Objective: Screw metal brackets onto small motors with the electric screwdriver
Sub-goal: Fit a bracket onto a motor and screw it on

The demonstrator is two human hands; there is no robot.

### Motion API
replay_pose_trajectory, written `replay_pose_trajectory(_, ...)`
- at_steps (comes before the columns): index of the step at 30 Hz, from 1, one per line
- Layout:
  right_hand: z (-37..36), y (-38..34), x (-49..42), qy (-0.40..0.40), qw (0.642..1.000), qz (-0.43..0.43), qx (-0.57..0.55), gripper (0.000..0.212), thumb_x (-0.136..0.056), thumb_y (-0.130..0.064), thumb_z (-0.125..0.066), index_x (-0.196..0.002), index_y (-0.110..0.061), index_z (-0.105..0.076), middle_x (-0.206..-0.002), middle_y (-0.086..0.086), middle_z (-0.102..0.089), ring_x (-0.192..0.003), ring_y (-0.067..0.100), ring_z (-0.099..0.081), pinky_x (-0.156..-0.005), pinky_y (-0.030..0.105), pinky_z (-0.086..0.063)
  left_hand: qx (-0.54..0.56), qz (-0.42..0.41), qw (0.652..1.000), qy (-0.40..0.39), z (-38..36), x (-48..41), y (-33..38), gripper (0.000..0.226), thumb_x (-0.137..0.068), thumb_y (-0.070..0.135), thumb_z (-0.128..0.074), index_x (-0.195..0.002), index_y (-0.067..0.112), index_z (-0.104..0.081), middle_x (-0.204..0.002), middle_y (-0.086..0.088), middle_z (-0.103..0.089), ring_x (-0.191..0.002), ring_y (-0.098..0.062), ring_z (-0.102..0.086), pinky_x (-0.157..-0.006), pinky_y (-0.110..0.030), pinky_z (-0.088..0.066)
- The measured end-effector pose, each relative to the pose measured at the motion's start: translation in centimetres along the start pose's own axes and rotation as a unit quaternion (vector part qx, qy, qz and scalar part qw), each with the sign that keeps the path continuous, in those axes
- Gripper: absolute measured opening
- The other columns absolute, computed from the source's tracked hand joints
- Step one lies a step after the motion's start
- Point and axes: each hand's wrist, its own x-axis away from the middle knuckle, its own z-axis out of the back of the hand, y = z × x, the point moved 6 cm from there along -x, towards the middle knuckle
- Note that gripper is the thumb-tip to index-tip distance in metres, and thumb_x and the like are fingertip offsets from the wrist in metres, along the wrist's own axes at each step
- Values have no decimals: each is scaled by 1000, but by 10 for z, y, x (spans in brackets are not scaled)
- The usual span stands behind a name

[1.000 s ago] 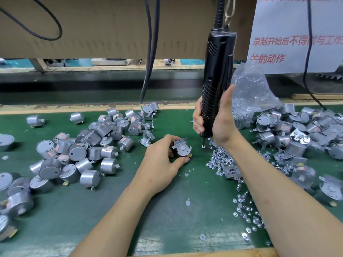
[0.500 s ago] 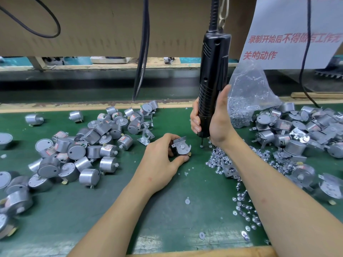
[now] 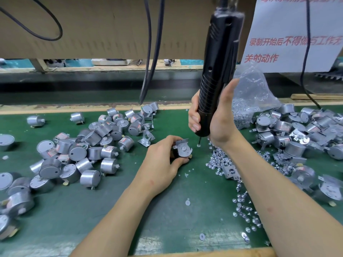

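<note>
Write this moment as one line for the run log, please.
left hand: holds motor with bracket | right hand: grips electric screwdriver | bit: beside motor, above loose screw, off bracket

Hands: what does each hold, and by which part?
Left hand pinches the bracketed motor by its sides; right hand grips the electric screwdriver by its lower barrel.

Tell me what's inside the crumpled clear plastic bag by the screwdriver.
The crumpled clear plastic bag holds a heap of small silver screws at its bottom. The right hand and black electric screwdriver cover its left edge; contents there are hidden.
</note>
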Motion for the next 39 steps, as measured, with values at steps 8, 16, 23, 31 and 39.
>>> replay_pose_trajectory(8, -24, -8, 8, -18, 999, 29, -31, 83, -58, -98, -40, -63, -17, -52, -48, 0, -45, -36, 17, -39, -45, 25, -34, -8, -22, 1000, 12, 1, 0, 3, 36, -81, 22, -80, -112, 24, -62, -88, 30, -57, -82, 17, -52, -72, -1, -35)
replay_pose_trajectory(16, -30, 1, 9, -15, 1000, 11, -13, 85, -59, -100, -39, -64, -16, -52, -48, 1, -45, -37, 19, -41, -46, 30, -34, -19, -29, 999, 35, 3, 0, 7, 42, -79, 21, -83, -90, 34, -45, -61, 30, -46, -68, 18, -48, -62, -2, -34)
replay_pose_trajectory(23, -31, 6, 10, -3, 1000, 10, -11, 88, -57, -101, -39, -63, -14, -50, -49, 1, -45, -37, 19, -41, -47, 35, -32, -22, -30, 999, 18, 2, -1, 7, 31, -81, 23, -80, -91, 27, -52, -65, 25, -47, -67, 13, -48, -61, -5, -33)
replay_pose_trajectory(31, -31, 7, 9, 9, 1000, 12, -10, 88, -57, -101, -40, -63, -14, -50, -49, 2, -45, -38, 19, -40, -47, 30, -33, -27, -27, 999, 14, 3, -2, 5, 27, -82, 28, -78, -100, 18, -61, -69, 21, -51, -67, 4, -48, -61, -12, -33)
replay_pose_trajectory(39, -31, 10, 8, 5, 1000, 1, -2, 90, -55, -103, -40, -61, -14, -49, -49, 3, -45, -38, 20, -40, -48, 29, -35, -25, -23, 999, 19, 3, -3, 7, 25, -82, 27, -78, -97, 18, -61, -64, 21, -48, -67, 6, -49, -60, -8, -32)
